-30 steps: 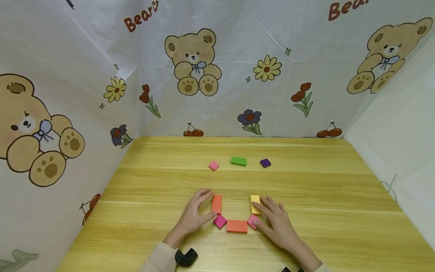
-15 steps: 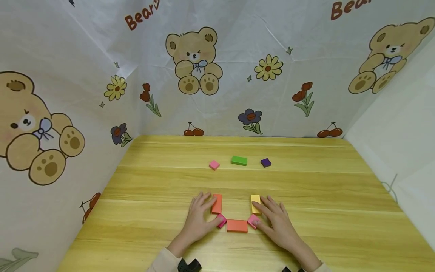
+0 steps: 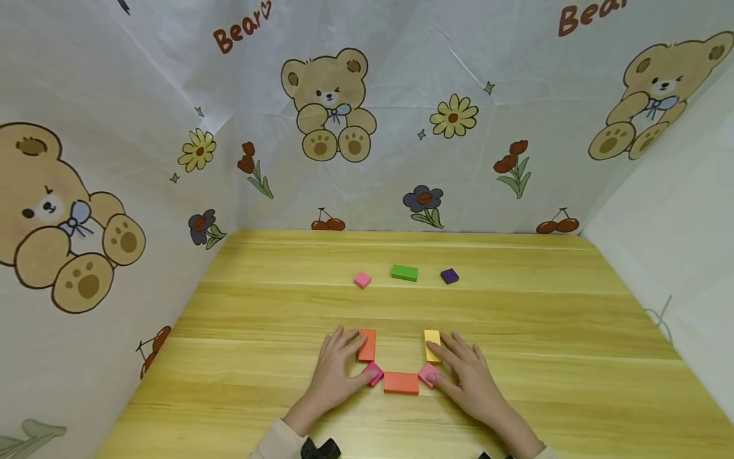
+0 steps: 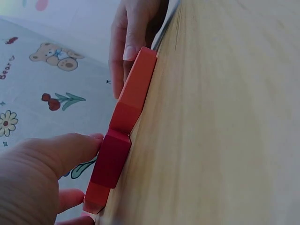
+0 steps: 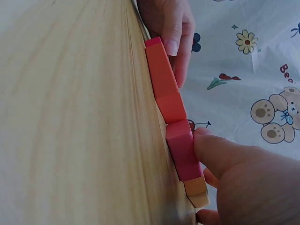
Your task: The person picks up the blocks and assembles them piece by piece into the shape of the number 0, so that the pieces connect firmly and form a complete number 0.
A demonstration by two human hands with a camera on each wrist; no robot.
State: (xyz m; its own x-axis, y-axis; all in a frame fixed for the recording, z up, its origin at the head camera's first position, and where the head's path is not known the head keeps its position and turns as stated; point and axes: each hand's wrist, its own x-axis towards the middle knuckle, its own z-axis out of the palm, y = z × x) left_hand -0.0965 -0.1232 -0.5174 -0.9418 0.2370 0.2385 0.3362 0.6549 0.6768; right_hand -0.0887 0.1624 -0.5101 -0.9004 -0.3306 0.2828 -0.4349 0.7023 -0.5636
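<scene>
Five-piece U of flat blocks is avoided as a count here; several flat blocks form a U shape before me in the head view. My left hand (image 3: 334, 376) rests its thumb on the magenta square block (image 4: 112, 159), its fingertips on the upright red-orange block (image 3: 368, 347). My right hand (image 3: 474, 384) touches the pink square block (image 5: 182, 150) with its thumb, while its fingers lie on and beside the yellow block (image 3: 432, 337). Between the two squares lies another red-orange block (image 3: 401, 382), untouched. Fingers of both hands are relaxed, slightly bent.
Farther back on the wooden table (image 3: 275, 287) lie a pink square block (image 3: 362, 280), a green block (image 3: 404, 273) and a purple square block (image 3: 450, 276). A bear-print cloth (image 3: 395, 127) hangs behind the table and along its left side.
My left hand has shifted right, its thumb coming onto the magenta block and its fingertips onto the upright red-orange block. My right hand stays where it was.
</scene>
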